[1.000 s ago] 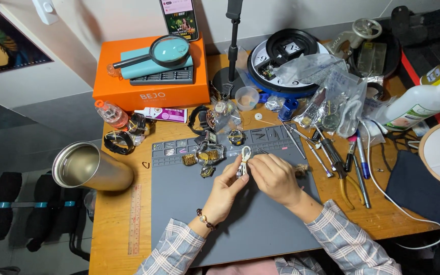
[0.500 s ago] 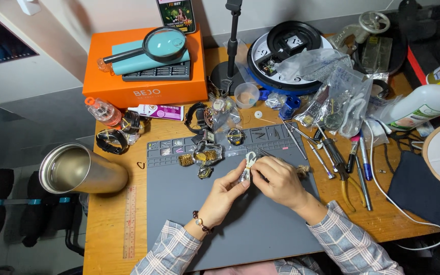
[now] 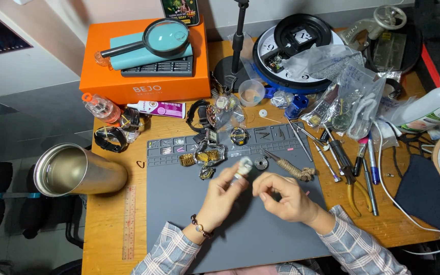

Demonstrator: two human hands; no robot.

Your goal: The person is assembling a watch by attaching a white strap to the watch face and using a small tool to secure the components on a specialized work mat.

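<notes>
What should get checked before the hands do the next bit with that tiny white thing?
1. Small white part held by the left hand: ok, pinched in the fingertips.
2. Right hand free to help: ok, it sits close beside and looks empty.
3. Grey work mat under both hands: ok.
4. Tweezers within reach: ok, lying just behind the right hand.
5. Open steel cup away from the work: ok, at the mat's left edge.
6. Which way the part faces: cannot tell, blurred.
</notes>
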